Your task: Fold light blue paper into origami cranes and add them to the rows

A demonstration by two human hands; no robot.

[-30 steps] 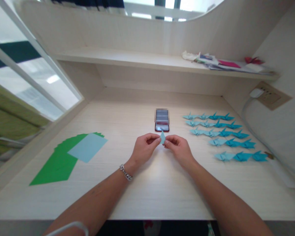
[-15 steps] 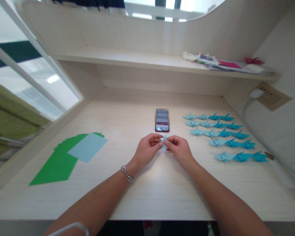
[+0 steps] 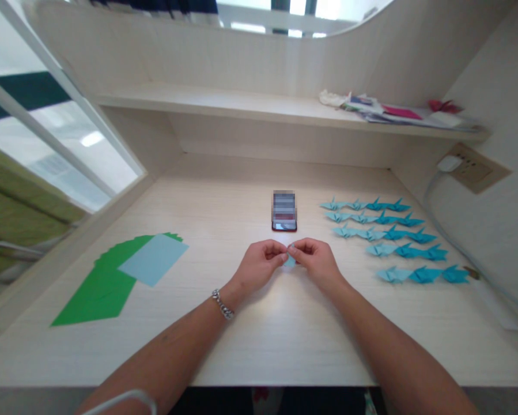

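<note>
A small folded piece of light blue paper (image 3: 290, 261) is pinched between my two hands over the middle of the desk. My left hand (image 3: 265, 256) grips it from the left with thumb and fingertips. From the right, my right hand (image 3: 313, 256) holds it the same way, and the fingertips of both hands nearly meet. The fingers hide much of the paper. Just beyond my hands lies a phone (image 3: 284, 211) with its screen lit. Rows of folded blue paper cranes (image 3: 384, 234), pale to deeper blue, stand to the right.
Fanned green paper sheets (image 3: 94, 294) lie at the left with a light blue sheet (image 3: 154, 259) on top. A shelf (image 3: 224, 105) crosses the back, with papers (image 3: 401, 112) on it. A white cable (image 3: 435, 207) runs from the wall socket (image 3: 475, 168) down the right side.
The upper tip of the folded paper, which stood above the fingertips, is now covered, and more paper shows below them. My left fingers have shifted slightly down and closer to the right ones.
</note>
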